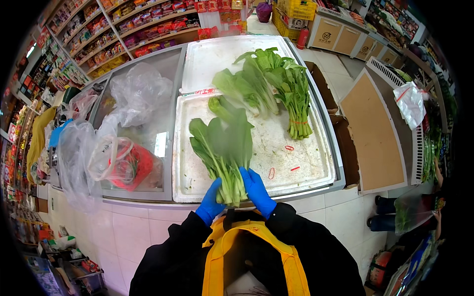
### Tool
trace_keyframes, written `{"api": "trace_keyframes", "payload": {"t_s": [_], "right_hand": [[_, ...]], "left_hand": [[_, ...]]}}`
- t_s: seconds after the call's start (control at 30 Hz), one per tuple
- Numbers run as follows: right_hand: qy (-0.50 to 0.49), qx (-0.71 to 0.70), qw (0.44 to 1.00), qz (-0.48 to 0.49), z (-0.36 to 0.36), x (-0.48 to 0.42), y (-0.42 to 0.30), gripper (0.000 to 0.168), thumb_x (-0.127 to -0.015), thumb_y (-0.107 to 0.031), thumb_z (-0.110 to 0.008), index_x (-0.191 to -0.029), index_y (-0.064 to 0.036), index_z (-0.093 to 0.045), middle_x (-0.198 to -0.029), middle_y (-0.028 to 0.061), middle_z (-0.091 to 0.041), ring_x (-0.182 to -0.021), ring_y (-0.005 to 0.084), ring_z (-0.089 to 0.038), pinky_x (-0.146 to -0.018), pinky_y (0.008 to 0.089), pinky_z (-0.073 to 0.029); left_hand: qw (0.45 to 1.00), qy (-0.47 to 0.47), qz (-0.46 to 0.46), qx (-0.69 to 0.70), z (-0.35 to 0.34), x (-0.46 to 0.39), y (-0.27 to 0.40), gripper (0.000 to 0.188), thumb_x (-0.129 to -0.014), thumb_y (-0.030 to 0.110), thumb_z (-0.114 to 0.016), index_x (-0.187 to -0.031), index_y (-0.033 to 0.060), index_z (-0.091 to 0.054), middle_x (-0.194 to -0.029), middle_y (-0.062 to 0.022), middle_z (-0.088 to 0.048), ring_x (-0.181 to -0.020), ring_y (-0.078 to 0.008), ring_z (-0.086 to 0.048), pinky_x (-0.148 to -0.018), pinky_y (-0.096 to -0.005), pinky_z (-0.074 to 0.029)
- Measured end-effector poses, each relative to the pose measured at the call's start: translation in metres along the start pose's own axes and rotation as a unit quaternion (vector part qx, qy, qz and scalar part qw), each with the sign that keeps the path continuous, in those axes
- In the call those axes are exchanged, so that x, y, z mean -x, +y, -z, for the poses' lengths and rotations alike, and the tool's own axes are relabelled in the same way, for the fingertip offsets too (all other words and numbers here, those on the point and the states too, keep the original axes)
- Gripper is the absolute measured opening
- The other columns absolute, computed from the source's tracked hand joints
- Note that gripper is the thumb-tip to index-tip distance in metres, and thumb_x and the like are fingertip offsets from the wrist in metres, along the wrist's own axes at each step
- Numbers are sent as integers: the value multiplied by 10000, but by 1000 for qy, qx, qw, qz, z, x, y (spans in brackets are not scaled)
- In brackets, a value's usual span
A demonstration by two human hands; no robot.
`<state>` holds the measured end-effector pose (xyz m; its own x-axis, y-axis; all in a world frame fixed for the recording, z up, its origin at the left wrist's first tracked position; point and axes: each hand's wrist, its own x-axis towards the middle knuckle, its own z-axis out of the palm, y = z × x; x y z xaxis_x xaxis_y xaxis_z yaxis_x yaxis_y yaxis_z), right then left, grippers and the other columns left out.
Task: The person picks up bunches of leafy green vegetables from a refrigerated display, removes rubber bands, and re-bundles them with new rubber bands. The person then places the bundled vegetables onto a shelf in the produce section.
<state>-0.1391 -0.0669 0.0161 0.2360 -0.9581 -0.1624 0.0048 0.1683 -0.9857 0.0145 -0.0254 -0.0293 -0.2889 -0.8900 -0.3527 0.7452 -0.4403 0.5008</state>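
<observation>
Both my hands wear blue gloves. Between them is a bunch of leafy green vegetables (226,159), its pale stem ends towards me. My left hand (211,201) is closed around the stem ends on one side, and my right hand (258,190) presses the other side. The bunch is over the near edge of a dirty white foam tray (311,162). Farther back lie loose leafy greens (246,87) and a bundle of greens bound with a red band (300,107). Red bands (271,173) lie on the tray. A blurred patch obscures part of the held leaves.
On a glass-topped freezer (168,111) at left sit clear plastic bags (142,90) and a red container (135,166) inside plastic. Cardboard boxes (346,148) stand at right. A person (387,212) with a plastic bag is at far right. Snack shelves (155,22) rise behind.
</observation>
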Motion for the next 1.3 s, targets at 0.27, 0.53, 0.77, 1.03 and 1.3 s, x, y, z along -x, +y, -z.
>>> {"api": "trace_keyframes", "payload": {"t_s": [0.27,0.53,0.77,1.03,1.3], "right_hand": [[-23,146,983,110,12,4,-29,421,-907,-327,-436,-1115,33,-507,-1009,148,-579,-928,197,-542,-836,298,-409],[-49,-149,986,-49,10,8,-34,446,-895,-301,-466,-1214,9,-441,-1147,105,-536,-1024,188,-516,-897,296,-385],[-16,-158,986,-42,3,8,-34,506,-859,-233,-550,-1269,7,-373,-1168,125,-515,-1065,203,-490,-924,293,-368],[-181,-215,947,-155,22,-3,-15,564,-867,-333,-513,-1297,-15,-337,-1182,141,-507,-1047,222,-527,-884,332,-439],[-188,-315,917,-158,27,4,7,560,-886,-392,-457,-1328,-78,-312,-1311,173,-384,-1159,305,-433,-953,452,-382]], "left_hand": [[998,37,-22,42,-25,10,13,523,-810,222,-574,-1259,35,-381,-1202,-122,-490,-1080,-244,-505,-922,-371,-418],[992,63,-69,-85,-35,10,10,570,-763,124,-620,-1262,17,-366,-1167,-125,-502,-1048,-223,-514,-895,-332,-417],[962,135,-97,-217,-102,27,32,562,-754,130,-662,-1225,10,-380,-1087,-106,-529,-1014,-202,-516,-883,-312,-412],[936,53,-108,-332,-87,16,20,887,-642,173,-768,-1288,13,-182,-1208,-158,-409,-1083,-229,-463,-889,-323,-415],[521,193,-200,-807,-131,33,37,898,-742,416,-639,-1352,-12,-138,-1256,-248,-370,-1144,-383,-399,-961,-545,-261]]}}
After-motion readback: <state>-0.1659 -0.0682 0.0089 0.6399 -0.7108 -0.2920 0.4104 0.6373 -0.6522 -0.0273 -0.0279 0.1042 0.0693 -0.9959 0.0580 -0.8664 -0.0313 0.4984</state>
